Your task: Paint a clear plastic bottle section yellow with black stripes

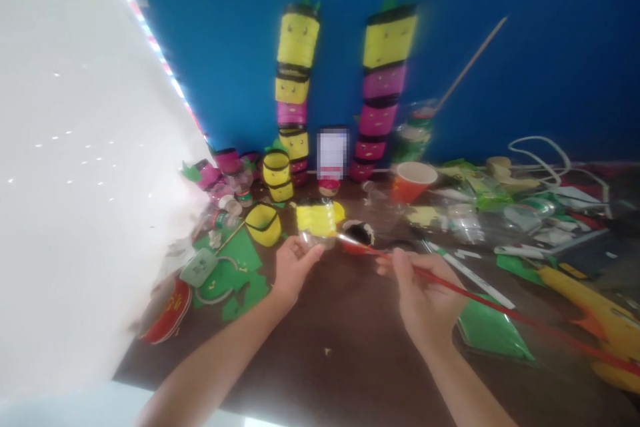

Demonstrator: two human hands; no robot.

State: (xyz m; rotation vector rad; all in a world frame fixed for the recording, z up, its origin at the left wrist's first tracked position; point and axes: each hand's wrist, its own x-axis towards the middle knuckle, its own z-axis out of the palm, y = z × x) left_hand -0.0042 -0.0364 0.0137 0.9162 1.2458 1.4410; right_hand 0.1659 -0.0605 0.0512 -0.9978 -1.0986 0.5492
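My left hand (295,268) is closed around the clear lower part of a cut plastic bottle (316,219) whose upper band is painted yellow. In my right hand (429,303) is a paintbrush (465,292) with a long red handle, its bristles beside the bottle's lower right side; I cannot tell whether they touch it. Behind the brush tip sits a small cup (369,233) with dark contents and a pale, smeared rim. A yellow painted cup with black bands (263,225) stands left of the bottle.
Two tall stacks of yellow and magenta cups (293,90) lean against the blue wall (210,27). An orange paper cup (414,181), a yellow glue gun (580,293) and scraps lie to the right. Green sheets (240,250), a tape roll and a red bowl (170,313) are left.
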